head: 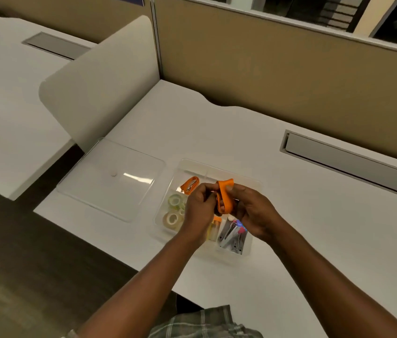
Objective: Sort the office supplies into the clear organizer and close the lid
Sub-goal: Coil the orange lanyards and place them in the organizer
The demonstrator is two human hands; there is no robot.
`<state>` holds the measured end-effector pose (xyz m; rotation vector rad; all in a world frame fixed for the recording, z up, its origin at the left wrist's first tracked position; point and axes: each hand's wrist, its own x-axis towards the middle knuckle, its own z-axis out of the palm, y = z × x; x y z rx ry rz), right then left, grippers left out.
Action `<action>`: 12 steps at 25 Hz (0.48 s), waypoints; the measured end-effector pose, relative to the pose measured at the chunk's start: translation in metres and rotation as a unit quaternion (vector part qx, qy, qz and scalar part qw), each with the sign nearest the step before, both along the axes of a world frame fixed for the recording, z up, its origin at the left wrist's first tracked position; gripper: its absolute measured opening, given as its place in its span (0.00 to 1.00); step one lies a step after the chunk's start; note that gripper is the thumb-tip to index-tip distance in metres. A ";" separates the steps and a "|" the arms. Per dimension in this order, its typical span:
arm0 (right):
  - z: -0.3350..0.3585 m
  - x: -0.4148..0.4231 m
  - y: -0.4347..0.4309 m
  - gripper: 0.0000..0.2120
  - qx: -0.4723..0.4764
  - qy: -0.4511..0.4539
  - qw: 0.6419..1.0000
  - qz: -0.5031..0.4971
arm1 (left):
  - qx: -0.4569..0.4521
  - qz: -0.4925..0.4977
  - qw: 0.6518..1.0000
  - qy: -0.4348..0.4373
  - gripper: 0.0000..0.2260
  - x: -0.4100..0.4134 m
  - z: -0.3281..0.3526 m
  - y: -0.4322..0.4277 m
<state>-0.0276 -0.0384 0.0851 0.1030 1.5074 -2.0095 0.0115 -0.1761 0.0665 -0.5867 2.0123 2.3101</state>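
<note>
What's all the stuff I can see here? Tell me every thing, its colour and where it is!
organizer: one, see-through, on the white desk, lid off.
lid: one, clear, flat on the desk left of the organizer.
orange strap: one, held above the organizer.
second strap: one, orange with a metal clip, far left compartment.
tape rolls: at least two, pale, left compartment.
metal tools: several, grey, near right compartment; too blurred to name.
cable hatches: two, grey, one in each desk.
left grip: one, holds the orange strap.
right grip: one, holds the same strap.
</note>
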 end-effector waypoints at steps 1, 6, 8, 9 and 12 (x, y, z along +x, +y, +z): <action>-0.004 0.000 -0.007 0.12 0.014 0.006 1.000 0.000 | -0.044 -0.004 0.999 0.001 0.11 0.001 -0.003 -0.005; -0.022 -0.005 -0.035 0.11 0.130 0.020 0.990 -0.059 | -0.020 -0.072 0.997 -0.034 0.13 -0.001 -0.014 -0.026; -0.025 -0.007 -0.044 0.07 0.163 0.037 0.983 -0.077 | 0.027 -0.087 0.995 -0.047 0.10 -0.004 -0.019 -0.035; -0.027 -0.010 -0.049 0.06 0.185 0.044 0.978 -0.084 | 0.031 -0.094 0.994 -0.048 0.09 -0.007 -0.022 -0.040; -0.032 -0.018 -0.062 0.06 0.212 0.032 0.971 -0.102 | -0.019 -0.125 0.991 -0.030 0.11 -0.017 -0.033 -0.055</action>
